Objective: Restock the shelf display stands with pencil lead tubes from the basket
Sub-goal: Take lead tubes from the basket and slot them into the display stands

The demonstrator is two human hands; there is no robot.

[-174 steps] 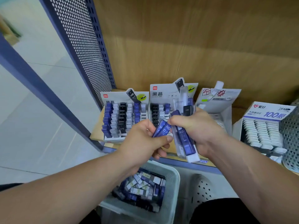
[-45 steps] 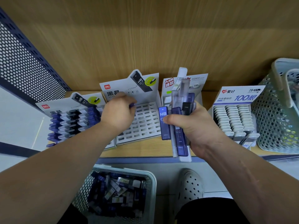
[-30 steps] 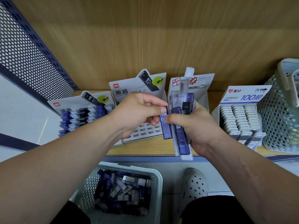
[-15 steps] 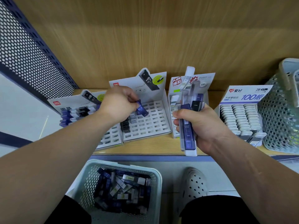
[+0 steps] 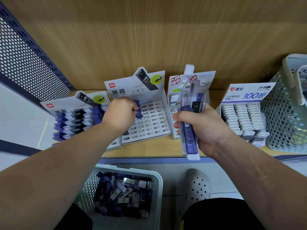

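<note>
- Left hand (image 5: 120,116) had moved down onto the top-left rows of the mostly empty middle stand (image 5: 150,121), fingers closed around a blue tube (image 5: 138,109) and pressing it at a slot. Half a second before, that tube was held tilted in the air above the grid, so it had gone from hovering to right at the tray.
- Right hand (image 5: 197,125) was in pretty much the same spot as before, fist wrapped round a bundle (image 5: 190,130) of tubes standing upright, blue and clear ones with a black one at the top. Looked like the same bundle, no fewer as far as I could tell.
- Left stand (image 5: 74,118) was unchanged, packed with blue, black and white tubes, partly hidden behind the left forearm.
- Basket (image 5: 123,195) sat on the floor below the shelf (image 5: 149,150) edge, with lots of tubes piled loose in it, same as earlier.
- Third stand (image 5: 176,103) behind the right hand and the "100" box (image 5: 244,113) of white tubes to the right hadn't moved either.
- View had barely shifted since the earlier frame.
</note>
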